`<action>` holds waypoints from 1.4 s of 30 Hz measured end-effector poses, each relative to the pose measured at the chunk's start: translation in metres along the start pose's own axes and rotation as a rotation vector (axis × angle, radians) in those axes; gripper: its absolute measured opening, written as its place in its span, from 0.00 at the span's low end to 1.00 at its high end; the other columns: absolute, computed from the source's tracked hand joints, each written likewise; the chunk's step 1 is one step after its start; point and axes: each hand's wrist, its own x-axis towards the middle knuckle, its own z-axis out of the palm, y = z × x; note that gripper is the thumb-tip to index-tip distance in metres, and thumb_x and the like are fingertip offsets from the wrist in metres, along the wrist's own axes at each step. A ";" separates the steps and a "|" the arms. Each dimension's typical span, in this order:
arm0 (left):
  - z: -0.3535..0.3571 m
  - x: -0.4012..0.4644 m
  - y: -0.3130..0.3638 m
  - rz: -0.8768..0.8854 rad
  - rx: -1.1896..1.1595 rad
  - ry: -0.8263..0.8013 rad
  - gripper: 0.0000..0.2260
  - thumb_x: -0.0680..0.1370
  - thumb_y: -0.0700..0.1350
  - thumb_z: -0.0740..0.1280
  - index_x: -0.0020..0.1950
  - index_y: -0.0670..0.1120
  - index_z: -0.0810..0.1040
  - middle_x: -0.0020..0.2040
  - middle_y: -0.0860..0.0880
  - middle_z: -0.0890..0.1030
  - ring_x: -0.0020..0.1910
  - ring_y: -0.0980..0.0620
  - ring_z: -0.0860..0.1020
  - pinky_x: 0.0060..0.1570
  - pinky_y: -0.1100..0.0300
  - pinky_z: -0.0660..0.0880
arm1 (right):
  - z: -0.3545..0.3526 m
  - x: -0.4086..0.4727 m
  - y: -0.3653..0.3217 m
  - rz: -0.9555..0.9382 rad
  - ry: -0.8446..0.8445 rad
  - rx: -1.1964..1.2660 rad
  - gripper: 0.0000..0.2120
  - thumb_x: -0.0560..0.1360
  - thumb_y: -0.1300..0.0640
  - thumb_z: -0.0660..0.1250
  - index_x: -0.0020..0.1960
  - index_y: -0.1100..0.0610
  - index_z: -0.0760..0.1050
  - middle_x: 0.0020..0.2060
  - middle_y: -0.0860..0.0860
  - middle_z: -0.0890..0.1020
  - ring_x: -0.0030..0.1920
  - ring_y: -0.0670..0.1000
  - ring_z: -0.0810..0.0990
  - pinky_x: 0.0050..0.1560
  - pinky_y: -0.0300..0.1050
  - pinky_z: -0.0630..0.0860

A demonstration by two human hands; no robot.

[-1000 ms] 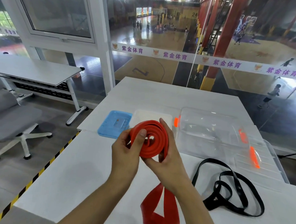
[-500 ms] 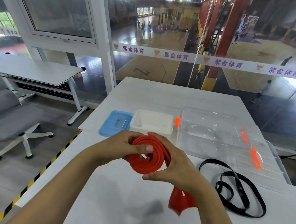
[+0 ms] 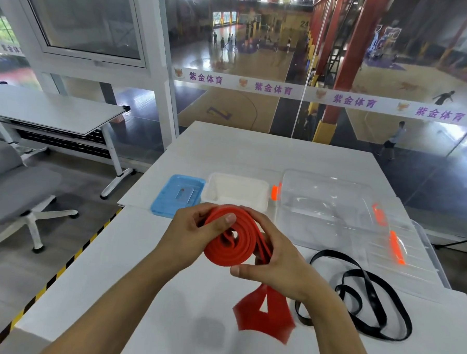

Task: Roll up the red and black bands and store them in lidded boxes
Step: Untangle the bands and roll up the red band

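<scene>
While both hands grip it | red band coil faces up, tail hanging toward desk's near edge | left hand thumb pinches coil | right hand cups it

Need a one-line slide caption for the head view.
Both hands, left hand and right hand, coil the red band above the white table.

White desk, flat top, two sections meeting at a seam. On it, far row, left to right: blue lid, lying flat; white box, open, touching the lid's right edge; clear box, large, with orange latches. Clear lid, flat, beside the clear box on its right. Black band, loose loops, unrolled, near right, in front of the clear lid.
</scene>
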 end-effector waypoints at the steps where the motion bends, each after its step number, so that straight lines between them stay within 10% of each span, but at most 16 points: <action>1: 0.001 0.000 0.001 0.009 -0.014 0.041 0.16 0.70 0.57 0.72 0.52 0.49 0.86 0.46 0.48 0.88 0.46 0.53 0.86 0.47 0.62 0.82 | -0.001 0.001 0.000 0.012 0.007 -0.001 0.44 0.69 0.59 0.83 0.75 0.33 0.66 0.48 0.46 0.82 0.43 0.48 0.79 0.53 0.47 0.81; 13: 0.007 0.002 0.007 0.063 -0.176 0.380 0.17 0.71 0.58 0.70 0.54 0.50 0.84 0.47 0.50 0.87 0.47 0.56 0.85 0.43 0.67 0.80 | 0.016 0.004 0.004 0.118 0.145 -0.026 0.22 0.74 0.52 0.77 0.61 0.33 0.73 0.32 0.48 0.70 0.32 0.46 0.70 0.41 0.47 0.74; 20: 0.039 -0.012 0.001 0.001 -0.294 0.492 0.18 0.72 0.62 0.67 0.52 0.51 0.82 0.45 0.54 0.87 0.45 0.59 0.85 0.43 0.67 0.80 | 0.056 0.007 0.000 0.059 0.382 -0.038 0.49 0.73 0.46 0.78 0.79 0.26 0.47 0.47 0.47 0.86 0.42 0.43 0.85 0.47 0.39 0.83; 26: 0.032 -0.014 -0.009 -0.143 -0.286 0.351 0.14 0.77 0.58 0.66 0.53 0.49 0.82 0.45 0.51 0.87 0.48 0.52 0.86 0.48 0.56 0.82 | 0.040 0.003 0.000 0.042 0.272 -0.071 0.40 0.71 0.45 0.80 0.76 0.31 0.62 0.61 0.37 0.83 0.61 0.45 0.83 0.66 0.51 0.79; 33: -0.027 0.005 0.017 -0.215 0.179 -0.268 0.19 0.70 0.63 0.72 0.53 0.52 0.86 0.47 0.51 0.88 0.46 0.54 0.86 0.46 0.59 0.81 | 0.023 -0.002 -0.002 0.050 0.013 -0.268 0.45 0.67 0.44 0.82 0.75 0.26 0.59 0.62 0.36 0.82 0.61 0.47 0.82 0.66 0.52 0.78; 42: -0.004 0.002 -0.007 -0.079 0.058 0.046 0.11 0.70 0.55 0.76 0.48 0.52 0.86 0.44 0.53 0.88 0.44 0.56 0.86 0.43 0.66 0.80 | 0.027 -0.002 0.005 0.055 0.153 -0.106 0.38 0.69 0.62 0.78 0.72 0.36 0.70 0.60 0.37 0.83 0.60 0.43 0.83 0.65 0.49 0.80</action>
